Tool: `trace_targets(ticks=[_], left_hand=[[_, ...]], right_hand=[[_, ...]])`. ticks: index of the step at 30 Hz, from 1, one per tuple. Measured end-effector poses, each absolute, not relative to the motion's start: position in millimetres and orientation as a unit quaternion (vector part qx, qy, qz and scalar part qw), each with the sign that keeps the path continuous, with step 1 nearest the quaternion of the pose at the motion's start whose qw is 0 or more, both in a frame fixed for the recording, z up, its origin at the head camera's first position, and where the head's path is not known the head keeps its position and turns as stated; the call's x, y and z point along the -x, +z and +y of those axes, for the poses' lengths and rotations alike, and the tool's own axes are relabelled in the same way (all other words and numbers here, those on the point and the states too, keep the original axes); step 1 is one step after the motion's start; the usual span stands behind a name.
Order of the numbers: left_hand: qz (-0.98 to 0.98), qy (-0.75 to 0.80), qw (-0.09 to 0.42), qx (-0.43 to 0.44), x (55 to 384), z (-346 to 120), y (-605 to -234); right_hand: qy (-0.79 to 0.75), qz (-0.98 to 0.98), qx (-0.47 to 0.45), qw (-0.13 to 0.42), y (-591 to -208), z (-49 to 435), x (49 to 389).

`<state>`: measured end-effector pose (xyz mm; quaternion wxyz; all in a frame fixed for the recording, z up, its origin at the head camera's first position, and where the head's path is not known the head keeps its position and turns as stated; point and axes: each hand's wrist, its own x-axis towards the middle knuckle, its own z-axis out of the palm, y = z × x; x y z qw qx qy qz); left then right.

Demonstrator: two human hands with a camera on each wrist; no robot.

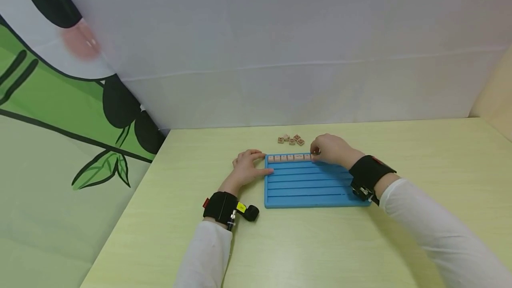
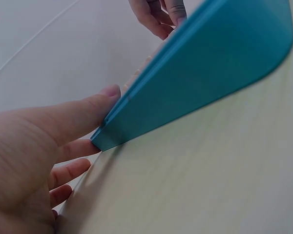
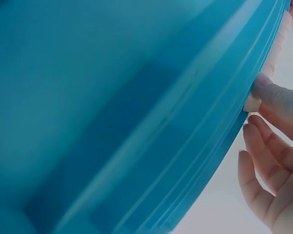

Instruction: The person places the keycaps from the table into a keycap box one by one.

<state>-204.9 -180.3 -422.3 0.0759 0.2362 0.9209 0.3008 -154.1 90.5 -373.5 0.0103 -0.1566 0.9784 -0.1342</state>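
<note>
A blue ridged board (image 1: 312, 186) lies on the table. Small wooden tiles with dark marks (image 1: 283, 158) stand side by side along its far groove, from the left end to the right hand. My left hand (image 1: 246, 170) rests at the board's far left corner, thumb on the rim, fingers fairly straight and spread. With thumb and fingers, my right hand (image 1: 334, 149) pinches a wooden tile (image 3: 252, 104) at the right end of the row. The thumb partly covers that tile, and its marking cannot be seen.
Several loose wooden tiles (image 1: 292, 140) lie just behind the board on the light wood-grain table (image 1: 312, 248). A pale cloth backdrop (image 1: 300, 92) rises behind the table's far edge, and a printed cloth (image 1: 56, 181) hangs at the left. A wooden panel (image 1: 496, 92) borders the right.
</note>
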Motion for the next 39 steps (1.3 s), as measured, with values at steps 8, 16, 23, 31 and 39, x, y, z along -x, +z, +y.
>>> trace_targets(ticks=[8, 16, 23, 31, 39], left_hand=[[0.921, 0.302, 0.078, -0.234, 205, -179, -423], [0.92, 0.306, 0.081, -0.233, 206, -179, -425], [0.921, 0.3, 0.079, -0.236, 207, -179, -425], [0.917, 0.31, 0.083, -0.237, 205, -179, -421], [0.917, 0.31, 0.078, -0.24, 205, -179, -423]], right_hand=[[-0.124, 0.981, 0.143, 0.026, -369, 95, 151], [-0.134, 0.979, 0.146, 0.043, -367, 103, 149], [-0.13, 0.98, 0.146, 0.04, -357, 115, 149], [-0.153, 0.979, 0.132, 0.012, -343, 120, 160], [-0.162, 0.979, 0.122, -0.02, -345, 104, 178]])
